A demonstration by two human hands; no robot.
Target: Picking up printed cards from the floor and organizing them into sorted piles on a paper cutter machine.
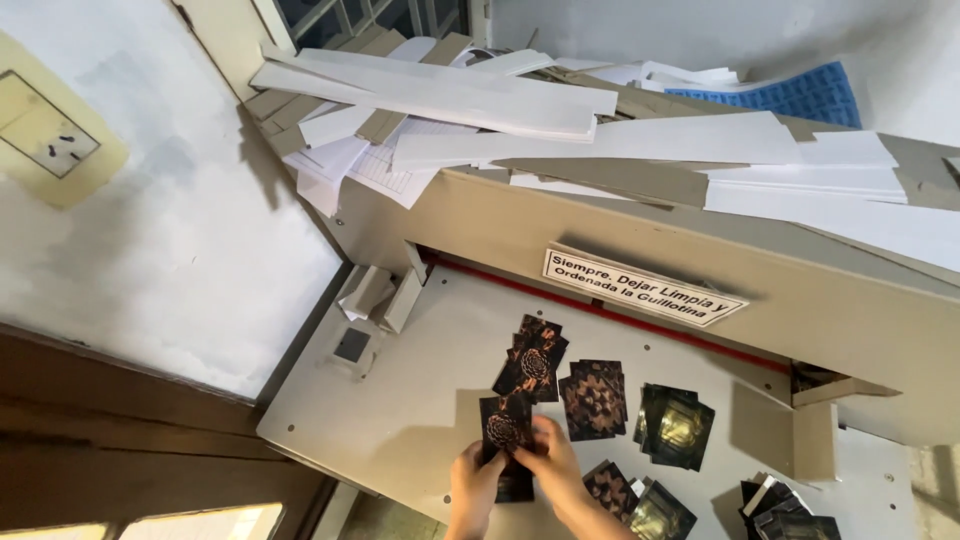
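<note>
My left hand (472, 485) and my right hand (553, 466) meet at the near edge of a beige cutter table (400, 400). Together they grip a small stack of dark printed cards (503, 432) with a brown round pattern on top. Just beyond it lies a loose fan of similar dark cards (532, 362). To the right sit another brown-patterned pile (594, 398) and a greenish-gold pile (678, 424). More card piles (632, 500) lie near my right wrist.
The paper cutter's beige housing (800, 300) with a white label and a red strip (600, 310) runs across the back. Heaps of white and grey paper strips (480, 100) cover its top. A wall (180, 230) with a socket plate is at the left. Small white blocks (380, 293) sit at the table's left corner.
</note>
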